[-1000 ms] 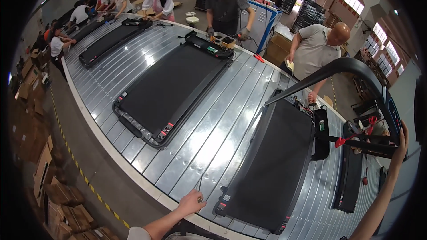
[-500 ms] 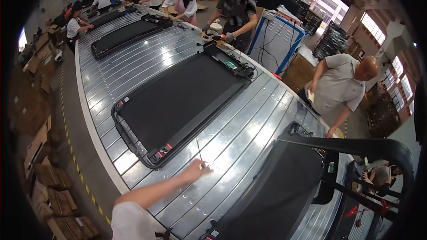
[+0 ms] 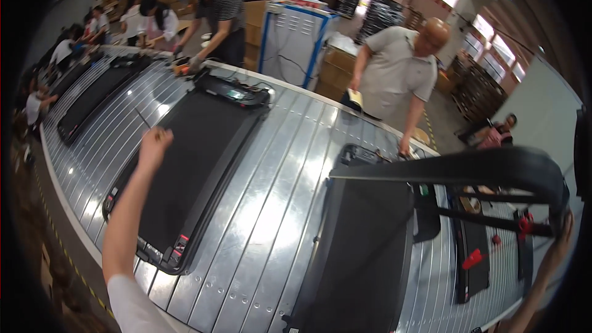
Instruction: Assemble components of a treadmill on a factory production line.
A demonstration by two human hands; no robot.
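Observation:
My left hand [image 3: 154, 145] is stretched out on a bare arm above a flat black treadmill [image 3: 191, 166], its fingers curled into a fist with nothing visible in it. At the far right edge my right hand [image 3: 558, 240] wraps the end of the raised black handlebar [image 3: 444, 169] of a second treadmill [image 3: 370, 246], which lies close in front of me. A red clip [image 3: 472, 259] hangs below that bar near the console frame.
Both treadmills lie on a long conveyor of steel slats [image 3: 290, 166], with more treadmills [image 3: 86, 95] farther left. Across it stand a person in a grey shirt [image 3: 394, 74] and a person in a striped shirt [image 3: 219, 12]. A blue-framed cabinet [image 3: 293, 37] stands behind them.
My left arm has swung up and forward, from the conveyor's near edge to above the flat treadmill. The view has turned right, and the handlebar has dropped closer to level.

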